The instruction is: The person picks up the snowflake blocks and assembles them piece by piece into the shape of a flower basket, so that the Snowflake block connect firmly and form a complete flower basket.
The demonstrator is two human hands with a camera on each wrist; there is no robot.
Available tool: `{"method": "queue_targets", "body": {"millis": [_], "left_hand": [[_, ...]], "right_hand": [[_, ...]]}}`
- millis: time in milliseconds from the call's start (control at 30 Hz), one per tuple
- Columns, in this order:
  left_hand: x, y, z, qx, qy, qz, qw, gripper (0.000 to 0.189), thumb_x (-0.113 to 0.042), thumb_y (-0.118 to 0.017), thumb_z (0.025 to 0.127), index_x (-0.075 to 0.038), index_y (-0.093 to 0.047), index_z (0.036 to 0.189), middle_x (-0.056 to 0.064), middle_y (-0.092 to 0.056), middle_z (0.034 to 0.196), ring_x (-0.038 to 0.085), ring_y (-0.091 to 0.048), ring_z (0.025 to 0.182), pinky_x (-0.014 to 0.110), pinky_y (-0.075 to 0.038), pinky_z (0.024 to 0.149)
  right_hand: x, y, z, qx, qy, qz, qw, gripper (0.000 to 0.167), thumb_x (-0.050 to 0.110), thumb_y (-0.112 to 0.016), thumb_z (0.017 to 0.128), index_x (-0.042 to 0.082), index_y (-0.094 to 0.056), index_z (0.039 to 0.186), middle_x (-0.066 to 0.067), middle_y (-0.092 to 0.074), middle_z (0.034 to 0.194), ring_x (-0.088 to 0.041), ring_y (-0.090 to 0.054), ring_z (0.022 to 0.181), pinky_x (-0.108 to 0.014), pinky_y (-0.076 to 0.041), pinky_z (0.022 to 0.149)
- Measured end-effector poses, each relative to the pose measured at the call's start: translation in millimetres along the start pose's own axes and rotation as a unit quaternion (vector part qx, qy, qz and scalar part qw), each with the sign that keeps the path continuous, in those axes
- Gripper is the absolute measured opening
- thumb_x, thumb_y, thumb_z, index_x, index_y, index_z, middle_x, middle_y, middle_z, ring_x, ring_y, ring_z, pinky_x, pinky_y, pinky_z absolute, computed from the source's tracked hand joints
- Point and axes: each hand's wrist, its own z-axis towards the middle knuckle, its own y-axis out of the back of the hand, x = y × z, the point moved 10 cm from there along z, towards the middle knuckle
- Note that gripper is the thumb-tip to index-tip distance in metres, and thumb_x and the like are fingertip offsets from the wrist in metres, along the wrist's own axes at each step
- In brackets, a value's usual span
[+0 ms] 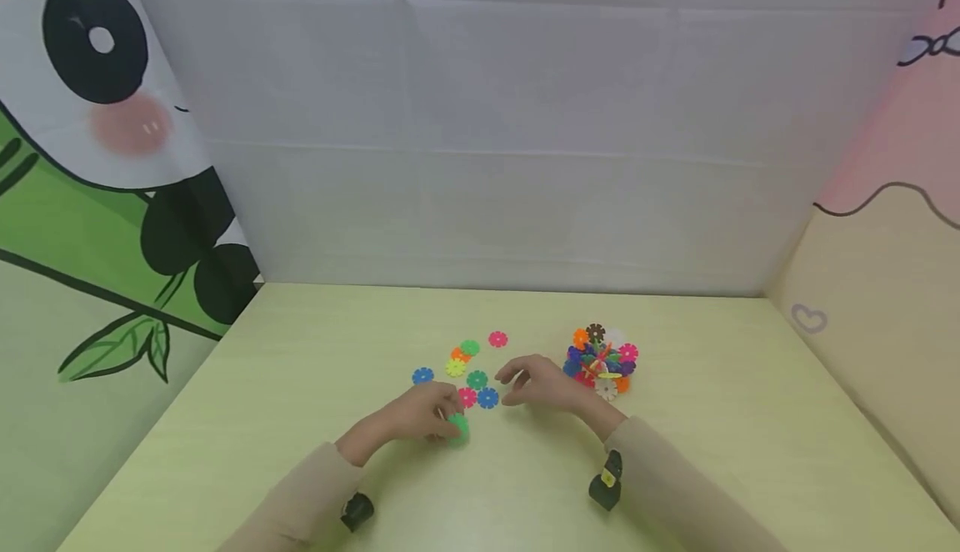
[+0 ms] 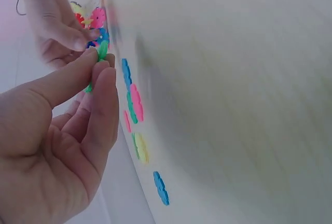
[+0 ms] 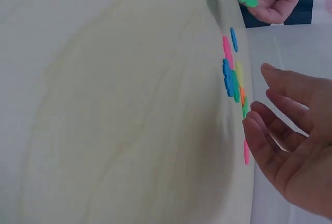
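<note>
My left hand (image 1: 422, 412) pinches a bright green snowflake disc (image 1: 459, 429) between thumb and fingers, raised above the table; the left wrist view shows the disc (image 2: 102, 51) edge-on at the fingertips. To its right, my right hand (image 1: 542, 383) hovers with loosely bent, parted fingers and nothing between them, as the right wrist view of that hand (image 3: 290, 141) confirms. Between and beyond the hands, loose discs lie flat: a pink disc (image 1: 467, 397), a blue disc (image 1: 487, 398), a dark green disc (image 1: 477, 379), a yellow disc (image 1: 455, 367) and another blue one (image 1: 422, 375).
A heap of multicoloured discs (image 1: 603, 360) sits just beyond the right wrist. Farther back lie a light green disc (image 1: 470, 347) and a pink disc (image 1: 498, 338). The pale yellow table (image 1: 337, 327) ends at a white back wall (image 1: 525, 218), with printed side panels.
</note>
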Motion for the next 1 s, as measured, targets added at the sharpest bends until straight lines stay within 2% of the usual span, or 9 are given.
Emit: {"method": "queue_targets", "body": {"millis": [133,233,333,433,533,700,1000], "left_hand": [[-2.0,7.6,-7.3,0.003,-0.007,-0.023,0.9997,0.014,-0.008,-0.071,0.088,0.000,-0.059,0.089,0.008,-0.068,0.077,0.010,-0.060,0.065,0.026,-0.057,0.061],[-0.2,6.6,-11.4,0.022,-0.002,-0.047,0.9987,0.015,-0.010,-0.067,0.092,-0.002,-0.055,0.088,0.010,-0.068,0.077,0.011,-0.058,0.066,0.025,-0.054,0.061],[3.4,3.0,-13.6,0.043,0.004,-0.066,0.9969,0.016,-0.014,-0.061,0.096,-0.005,-0.050,0.091,0.015,-0.073,0.082,0.012,-0.061,0.067,0.025,-0.052,0.060],[5.5,1.9,-14.0,0.049,0.004,-0.072,0.9962,0.016,-0.017,-0.059,0.098,-0.005,-0.048,0.094,0.018,-0.076,0.086,0.012,-0.064,0.067,0.025,-0.052,0.059],[5.5,3.9,-13.4,0.040,-0.005,-0.075,0.9964,0.016,-0.017,-0.059,0.098,-0.004,-0.049,0.094,0.019,-0.076,0.086,0.013,-0.065,0.066,0.025,-0.053,0.058],[1.0,8.2,-13.0,0.017,-0.023,-0.082,0.9962,0.017,-0.016,-0.059,0.098,-0.003,-0.049,0.093,0.021,-0.075,0.085,0.014,-0.064,0.067,0.026,-0.054,0.059],[-8.4,10.6,-10.4,-0.033,-0.040,-0.119,0.9915,0.016,-0.013,-0.056,0.099,0.000,-0.052,0.091,0.027,-0.074,0.087,0.013,-0.058,0.066,0.023,-0.052,0.058]], "right_hand": [[-5.5,-12.8,18.0,0.005,-0.011,-0.022,0.9997,0.033,0.008,-0.078,0.081,0.003,-0.070,0.113,-0.010,-0.071,0.109,-0.014,-0.060,0.091,-0.023,-0.053,0.078],[-3.3,-19.5,25.2,0.013,-0.007,-0.049,0.9987,0.033,0.008,-0.080,0.079,0.003,-0.071,0.111,-0.009,-0.070,0.107,-0.017,-0.062,0.095,-0.026,-0.052,0.082],[0.6,-24.0,28.0,0.022,-0.001,-0.075,0.9969,0.031,0.007,-0.080,0.078,0.004,-0.073,0.108,-0.009,-0.069,0.103,-0.018,-0.061,0.096,-0.028,-0.050,0.081],[3.3,-26.6,28.9,0.028,0.002,-0.094,0.9952,0.027,0.006,-0.080,0.079,0.005,-0.074,0.105,-0.007,-0.068,0.099,-0.016,-0.058,0.092,-0.027,-0.048,0.078],[5.5,-27.1,28.8,0.029,0.004,-0.101,0.9944,0.024,0.006,-0.079,0.079,0.004,-0.073,0.102,-0.006,-0.068,0.094,-0.015,-0.055,0.087,-0.028,-0.049,0.078],[7.2,-26.0,28.8,0.024,-0.005,-0.104,0.9943,0.025,0.007,-0.080,0.078,0.004,-0.072,0.101,-0.006,-0.070,0.095,-0.014,-0.059,0.089,-0.029,-0.052,0.082],[7.6,-17.2,23.7,0.015,-0.020,-0.117,0.9928,0.024,0.005,-0.082,0.075,0.005,-0.064,0.090,-0.005,-0.065,0.086,-0.013,-0.054,0.080,-0.025,-0.049,0.074]]}}
